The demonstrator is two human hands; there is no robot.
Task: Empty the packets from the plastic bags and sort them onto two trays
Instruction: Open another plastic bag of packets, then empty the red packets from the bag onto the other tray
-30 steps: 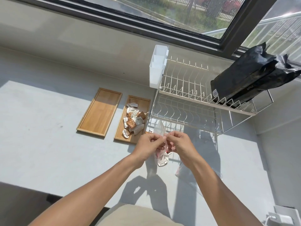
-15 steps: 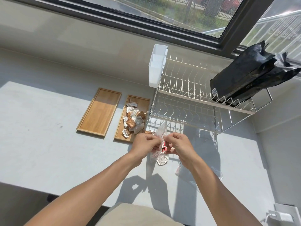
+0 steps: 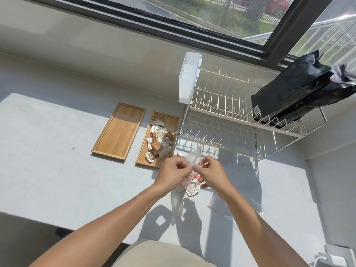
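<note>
Pinching the top of a clear plastic bag (image 3: pixel 193 160) between them, the left hand (image 3: pixel 174 173) and right hand (image 3: pixel 210 173) have their fingers clamped on its thin film, red-and-white packets (image 3: pixel 191 186) sagging just below the fingers above the table (image 3: pixel 57 180). It looks light, limp and slippery, best held at the mouth. An empty tray (image 3: pixel 119 132) lies beyond the left fingers past a part-filled tray (image 3: pixel 172 120); the dish rack (image 3: pixel 231 120) crowds ahead.
</note>
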